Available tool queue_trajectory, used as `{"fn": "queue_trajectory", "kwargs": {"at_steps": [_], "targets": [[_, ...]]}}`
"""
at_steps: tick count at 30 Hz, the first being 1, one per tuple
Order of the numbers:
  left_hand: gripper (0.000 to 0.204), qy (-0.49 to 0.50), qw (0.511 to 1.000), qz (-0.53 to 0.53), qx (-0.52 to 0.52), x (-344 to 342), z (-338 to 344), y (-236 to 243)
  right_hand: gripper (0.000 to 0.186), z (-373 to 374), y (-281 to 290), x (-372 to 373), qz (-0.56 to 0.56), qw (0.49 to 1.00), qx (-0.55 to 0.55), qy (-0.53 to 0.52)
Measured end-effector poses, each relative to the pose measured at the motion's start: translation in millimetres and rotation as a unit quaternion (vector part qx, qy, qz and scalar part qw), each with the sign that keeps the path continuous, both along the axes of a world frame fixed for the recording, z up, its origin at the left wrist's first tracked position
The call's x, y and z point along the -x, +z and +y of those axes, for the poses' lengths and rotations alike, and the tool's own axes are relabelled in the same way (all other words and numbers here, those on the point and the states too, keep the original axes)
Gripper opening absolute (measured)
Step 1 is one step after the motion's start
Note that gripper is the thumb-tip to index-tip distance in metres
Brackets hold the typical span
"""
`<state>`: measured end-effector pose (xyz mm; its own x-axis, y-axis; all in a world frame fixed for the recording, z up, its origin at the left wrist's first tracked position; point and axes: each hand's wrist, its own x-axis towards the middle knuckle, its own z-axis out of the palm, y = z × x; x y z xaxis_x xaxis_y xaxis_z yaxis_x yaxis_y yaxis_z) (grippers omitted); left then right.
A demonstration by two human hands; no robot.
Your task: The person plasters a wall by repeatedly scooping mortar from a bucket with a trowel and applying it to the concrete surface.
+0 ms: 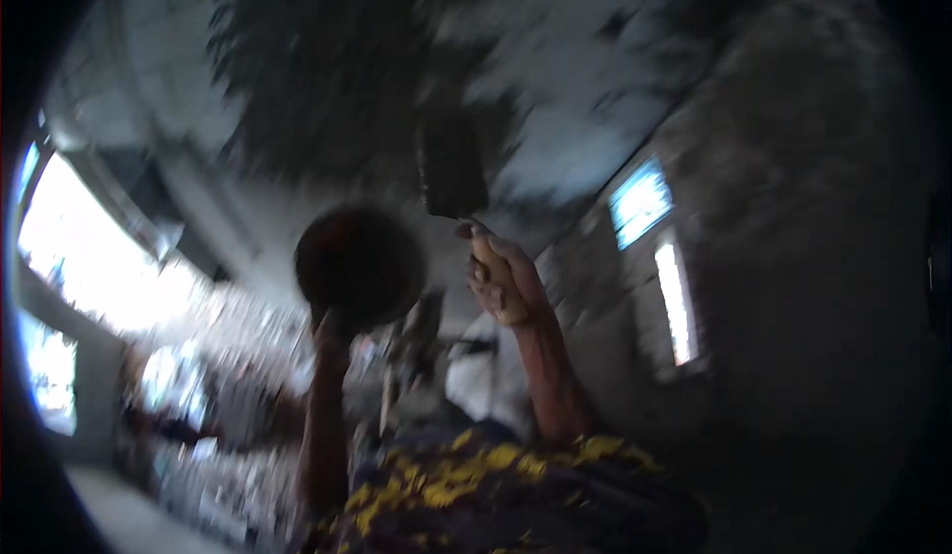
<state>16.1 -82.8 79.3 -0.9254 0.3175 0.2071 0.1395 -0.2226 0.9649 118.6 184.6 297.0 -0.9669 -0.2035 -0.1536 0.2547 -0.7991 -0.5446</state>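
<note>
My right hand (508,274) is closed around the light wooden handle of a trowel (452,169). Its dark, broad blade points up, in front of a patch of dark wet-looking mortar (327,68) on the pale surface overhead. To the left, my left hand (332,326) holds up a dark round bowl (359,268) from below. The bowl is blurred, and its contents are too dark to make out. Most of my left fingers are hidden beneath it. Bowl and trowel are apart, roughly level with each other.
A rough grey wall (793,246) rises on the right, with two small bright openings (642,202). Large bright openings (94,242) lie at the left. Below them is a blurred area with rubble-like clutter (238,395). A pale beam-like edge (203,197) crosses the upper left.
</note>
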Motion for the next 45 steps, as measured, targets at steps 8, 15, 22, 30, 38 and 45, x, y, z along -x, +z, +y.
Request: {"fn": "queue_trajectory", "kwargs": {"at_steps": [8,15,22,30,38,45], "targets": [[0.040,0.147,0.949,-0.258,-0.102,-12.8,-83.6,-97.0,0.035,50.6,297.5,-94.0,0.111,0.340,-0.479,-0.801],[0.040,0.206,0.924,-0.321,0.023,-44.4,-96.0,-67.4,0.030,142.2,398.3,-210.2,0.112,-0.356,-0.374,-0.849],[0.040,0.225,0.916,-0.331,0.036,-36.5,-99.8,-62.4,0.017,255.4,359.2,86.0,0.061,0.015,-0.778,-0.625],[0.045,0.236,0.794,-0.229,0.512,-90.4,-131.1,-90.7,0.030,-74.1,-91.9,170.0,0.254,0.533,-0.787,0.177],[0.061,0.281,0.949,-0.114,0.087,-69.2,-69.5,-23.6,0.015,-173.7,-152.0,202.9,0.506,0.174,-0.741,0.406],[0.054,0.350,0.924,-0.152,0.034,-35.3,-104.7,27.1,0.021,-223.7,-103.2,198.2,0.491,0.229,-0.817,0.197]]}}
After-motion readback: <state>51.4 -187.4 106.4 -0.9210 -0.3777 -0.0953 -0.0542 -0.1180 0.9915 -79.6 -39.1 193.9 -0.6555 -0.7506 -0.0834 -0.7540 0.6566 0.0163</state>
